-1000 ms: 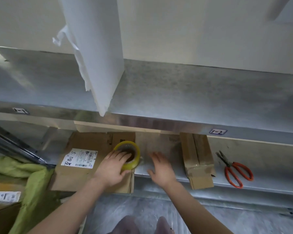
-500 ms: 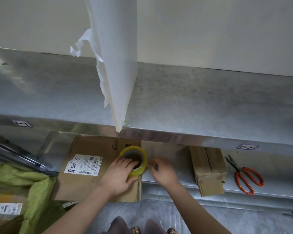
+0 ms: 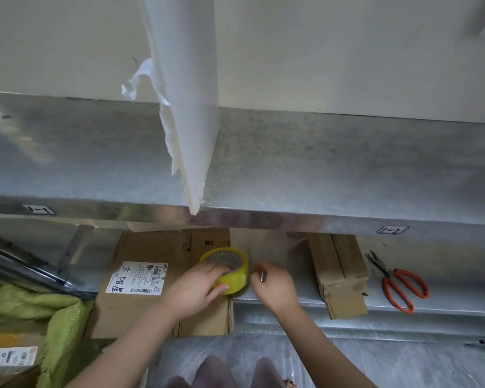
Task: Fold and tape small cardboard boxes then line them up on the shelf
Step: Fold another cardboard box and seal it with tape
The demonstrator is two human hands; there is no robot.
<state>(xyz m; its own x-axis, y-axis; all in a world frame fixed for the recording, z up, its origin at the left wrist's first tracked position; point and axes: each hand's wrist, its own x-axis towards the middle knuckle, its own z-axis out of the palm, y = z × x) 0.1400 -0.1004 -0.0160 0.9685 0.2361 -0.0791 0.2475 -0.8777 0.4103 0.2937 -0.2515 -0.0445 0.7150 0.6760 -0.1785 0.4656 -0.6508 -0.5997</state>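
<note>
Left hand (image 3: 196, 287) grips the yellow tape roll (image 3: 235, 278), fingers curled over its rim. Right hand (image 3: 275, 287), just right of the roll, pinches a small dark item (image 3: 261, 275) that cannot be identified. A flattened cardboard box (image 3: 151, 247) lies under the left hand. Folded cardboard (image 3: 339, 275) and scissors (image 3: 387, 271) lie right of the right hand on the lower shelf (image 3: 445, 301).

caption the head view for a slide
Left hand grips yellow tape roll on flattened cardboard, right hand curled beside it
</note>
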